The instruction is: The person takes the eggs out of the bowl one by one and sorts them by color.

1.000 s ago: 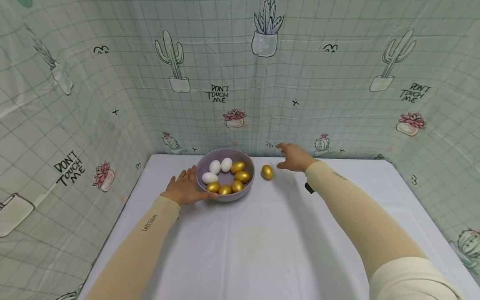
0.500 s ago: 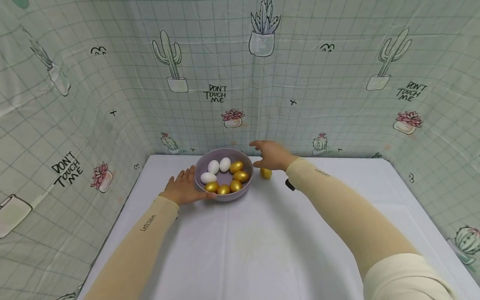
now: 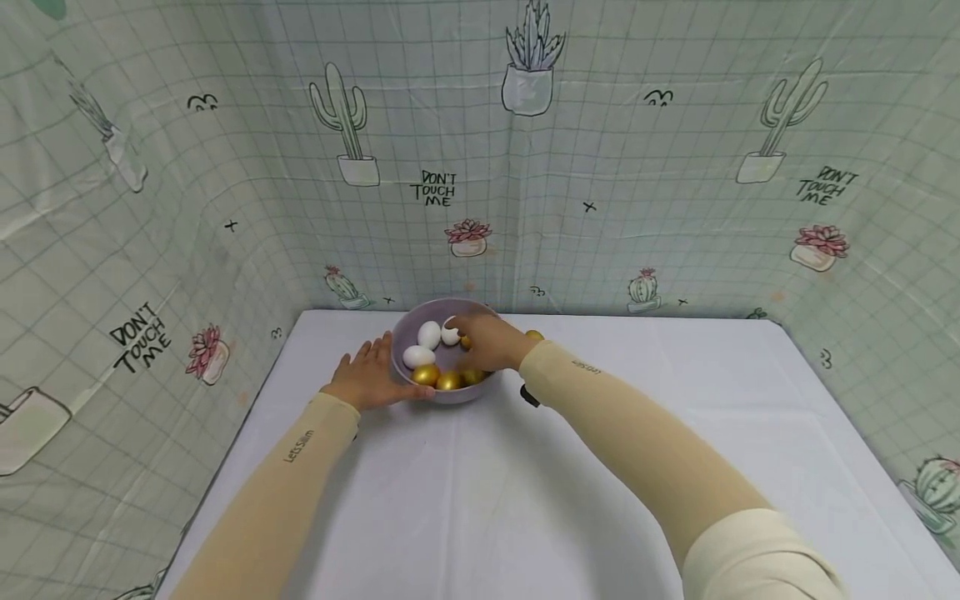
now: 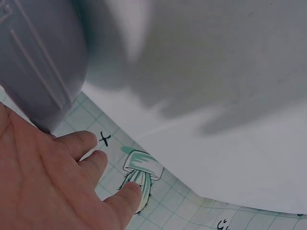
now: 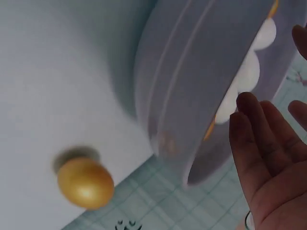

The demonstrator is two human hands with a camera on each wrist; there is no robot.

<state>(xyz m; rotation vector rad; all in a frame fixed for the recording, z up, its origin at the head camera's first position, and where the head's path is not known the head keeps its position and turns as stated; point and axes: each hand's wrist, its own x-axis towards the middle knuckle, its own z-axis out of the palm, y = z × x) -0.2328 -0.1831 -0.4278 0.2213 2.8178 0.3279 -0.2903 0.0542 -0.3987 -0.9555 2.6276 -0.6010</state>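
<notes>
A round mauve bowl (image 3: 405,318) stands at the back of the table with several eggs inside. White eggs (image 3: 429,335) lie at its left and back, golden eggs (image 3: 425,375) along its front and right. My left hand (image 3: 371,379) rests against the bowl's left side, fingers straight and spread, thumb along the front rim. Over the bowl's right half hovers my right hand (image 3: 491,340), fingers extended and nothing in its grasp; it hides some golden eggs. One golden egg (image 5: 86,183) lies on the table right of the bowl, mostly hidden by the right wrist in the head view.
A white cloth (image 3: 480,500) covers the table. Grid-patterned curtains (image 3: 585,150) with cactus drawings rise behind it and at both sides. The bowl stands close to the back curtain.
My right hand has moved left, from beside the lone golden egg, past the rim to above the bowl's eggs. The left hand and the bowl have stayed in place.
</notes>
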